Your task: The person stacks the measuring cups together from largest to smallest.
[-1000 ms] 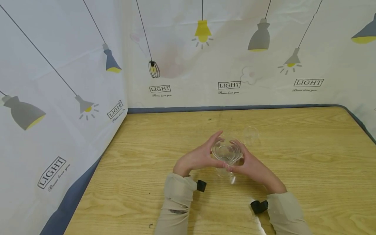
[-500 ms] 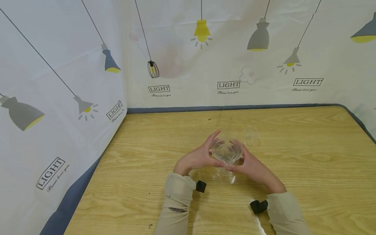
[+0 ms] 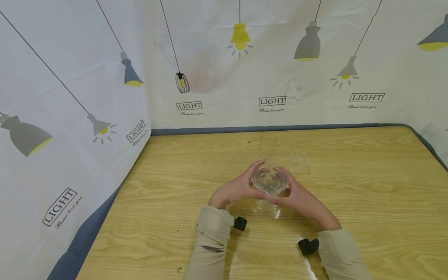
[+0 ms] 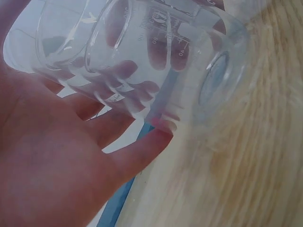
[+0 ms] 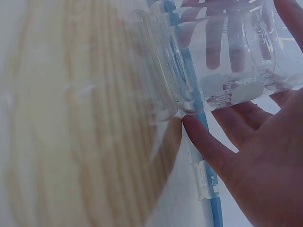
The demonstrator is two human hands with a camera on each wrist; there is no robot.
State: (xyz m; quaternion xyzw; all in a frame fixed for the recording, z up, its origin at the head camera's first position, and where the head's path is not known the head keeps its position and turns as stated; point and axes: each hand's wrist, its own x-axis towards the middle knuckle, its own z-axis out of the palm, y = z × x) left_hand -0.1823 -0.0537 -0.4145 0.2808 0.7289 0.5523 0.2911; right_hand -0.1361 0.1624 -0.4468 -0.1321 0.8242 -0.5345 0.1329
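Observation:
My left hand [image 3: 241, 186] and right hand [image 3: 297, 194] hold a clear glass beaker [image 3: 269, 182] between them, upright over the table. Several rims show inside it, as if smaller glass is nested within; how many pieces there are, I cannot tell. Both thumbs meet at its near side, by the spout, while the fingers curve round the left and right sides. In the left wrist view, printed graduations show on the beaker [image 4: 156, 71]. The right wrist view has its rounded base [image 5: 182, 94] close to the tabletop, with a fingertip just beside it; contact with the table is unclear.
A small clear glass beaker [image 3: 299, 161] stands behind and to the right of the hands, faint against the wood. The wooden table [image 3: 175, 175] ends at a lamp-printed curtain [image 3: 217, 97] at the back and left. Black wrist cameras [image 3: 240, 223] project from the sleeves.
The fingertips of my left hand have dropped slightly at the beaker's far left side. The right hand and the beaker hold nearly the same place.

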